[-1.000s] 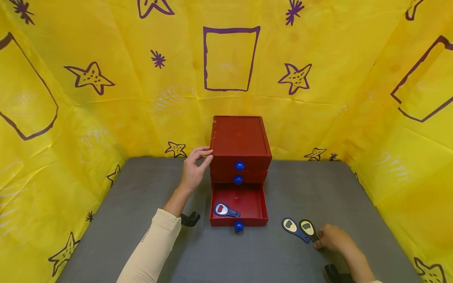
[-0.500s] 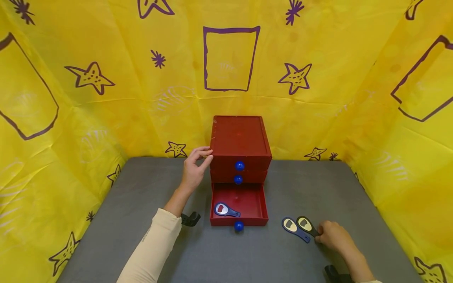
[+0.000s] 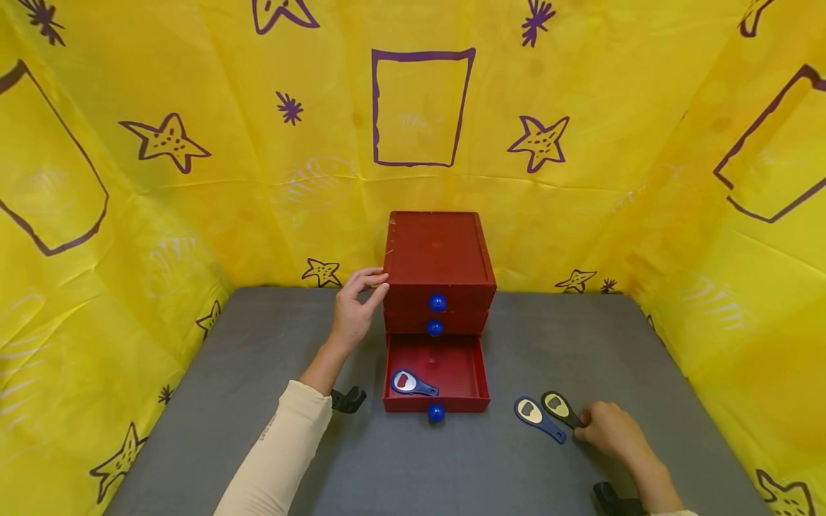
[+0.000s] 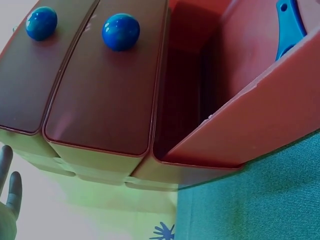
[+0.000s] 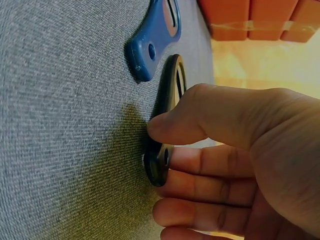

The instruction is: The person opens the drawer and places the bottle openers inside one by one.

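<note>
My right hand [image 3: 611,431] pinches the handle of a black bottle opener [image 3: 560,407] between thumb and fingers, low over the grey table. Just left of it lies a blue bottle opener [image 3: 539,418], its handle end also showing in the right wrist view. My left hand [image 3: 353,308] touches the left side of the red drawer cabinet [image 3: 439,251] near its top, fingers nearly straight. The cabinet's bottom drawer [image 3: 464,364] is pulled out, and another blue bottle opener [image 3: 413,383] lies inside at its front left. Two upper drawers with blue knobs [image 3: 437,303] are closed.
A grey cloth-covered table [image 3: 258,430] spreads around the cabinet. Yellow sheeting [image 3: 258,201] with purple drawings walls off the back and both sides. The open drawer's blue knob [image 3: 436,413] juts toward the front.
The black bottle opener's head has swung slightly left and up, toward the blue one, with my right hand still on its handle. The left hand stays in place.
</note>
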### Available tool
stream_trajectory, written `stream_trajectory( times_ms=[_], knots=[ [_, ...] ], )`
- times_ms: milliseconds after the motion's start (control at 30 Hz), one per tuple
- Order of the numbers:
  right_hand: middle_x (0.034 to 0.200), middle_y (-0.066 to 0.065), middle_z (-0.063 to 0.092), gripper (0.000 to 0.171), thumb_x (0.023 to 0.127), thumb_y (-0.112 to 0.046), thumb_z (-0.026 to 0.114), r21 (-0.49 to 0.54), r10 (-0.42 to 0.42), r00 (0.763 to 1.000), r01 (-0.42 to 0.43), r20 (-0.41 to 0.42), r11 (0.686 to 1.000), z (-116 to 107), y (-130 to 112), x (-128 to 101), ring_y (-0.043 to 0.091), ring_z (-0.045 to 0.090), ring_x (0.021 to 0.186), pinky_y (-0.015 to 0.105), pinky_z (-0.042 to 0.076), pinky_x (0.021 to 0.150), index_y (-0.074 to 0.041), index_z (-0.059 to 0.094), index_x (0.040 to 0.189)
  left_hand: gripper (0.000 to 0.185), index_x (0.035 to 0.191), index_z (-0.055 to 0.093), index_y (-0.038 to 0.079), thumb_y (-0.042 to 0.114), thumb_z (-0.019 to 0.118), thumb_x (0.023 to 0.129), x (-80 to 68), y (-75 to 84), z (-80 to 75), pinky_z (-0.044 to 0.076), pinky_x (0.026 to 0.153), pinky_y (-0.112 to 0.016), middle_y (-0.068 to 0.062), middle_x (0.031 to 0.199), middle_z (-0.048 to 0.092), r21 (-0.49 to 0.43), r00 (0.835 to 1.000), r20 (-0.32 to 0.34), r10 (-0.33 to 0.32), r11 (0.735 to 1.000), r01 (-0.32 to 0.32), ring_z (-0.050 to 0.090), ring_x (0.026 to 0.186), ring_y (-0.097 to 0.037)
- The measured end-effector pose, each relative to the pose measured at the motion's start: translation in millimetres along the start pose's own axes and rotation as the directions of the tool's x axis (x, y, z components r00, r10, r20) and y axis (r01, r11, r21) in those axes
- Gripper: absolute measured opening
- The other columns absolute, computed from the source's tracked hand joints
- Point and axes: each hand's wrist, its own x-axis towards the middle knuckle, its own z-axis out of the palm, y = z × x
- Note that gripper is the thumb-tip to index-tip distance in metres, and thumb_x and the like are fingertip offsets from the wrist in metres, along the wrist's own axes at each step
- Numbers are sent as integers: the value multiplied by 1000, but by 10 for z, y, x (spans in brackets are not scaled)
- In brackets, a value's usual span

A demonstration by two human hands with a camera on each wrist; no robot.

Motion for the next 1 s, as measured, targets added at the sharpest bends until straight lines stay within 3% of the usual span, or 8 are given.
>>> stream_trajectory(
  times_ms=[100,233,333,500,667,833,1000],
  knots=[
    [62,-2,47,25,68,-16,75,2,-2,1000,2,7,1000,-3,-3,8,16,41,58,31,30,54,-14,50,62,22,109,68,-10,-1,66,89,-3,5,3,48,92,-25,-29,119,61,-6,1000,1,-11,1000,11,56,112,-39],
    [64,-1,52,22,70,-17,76,13,-5,1000,4,16,1000,-18,-4,23,17,44,60,32,34,55,-13,54,67,23,110,68,-10,0,66,89,-7,6,6,43,90,-12,-29,119,61,-8,1000,2,-24,1000,24,55,113,-40],
    [64,-2,51,23,71,-17,76,27,-19,1000,19,8,999,-30,-9,30,16,44,60,32,34,55,-12,54,68,23,110,68,-10,1,66,90,-7,13,7,42,90,-12,-29,119,61,-1,1000,0,-25,1000,25,55,113,-39],
    [59,-6,40,29,73,-15,75,59,-82,996,85,-44,995,-39,-58,48,9,37,56,25,27,54,-15,48,63,22,109,68,-10,0,66,89,3,17,7,49,92,-33,-29,119,62,6,1000,-6,-10,1000,10,56,113,-39],
    [62,-7,49,20,74,-15,75,84,-143,985,151,-101,985,-52,-150,70,5,41,58,23,33,54,-15,57,67,21,107,68,-10,-2,66,88,10,14,9,47,93,-53,-28,117,63,7,1000,-12,18,1000,-18,57,111,-38],
    [67,-6,55,13,75,-16,76,89,-175,975,188,-135,978,-96,-268,113,4,46,62,24,39,57,-15,64,73,24,111,67,-9,-1,67,88,9,16,-6,46,94,-59,-27,117,64,21,1000,-3,6,1000,-6,58,108,-37],
    [68,-7,54,12,76,-14,77,104,-232,958,252,-168,962,-162,-409,156,1,45,62,23,40,58,-14,65,76,25,110,72,0,7,72,86,55,-234,-17,49,92,-41,-19,115,69,94,999,-15,37,995,-35,60,104,-32]
  ],
)
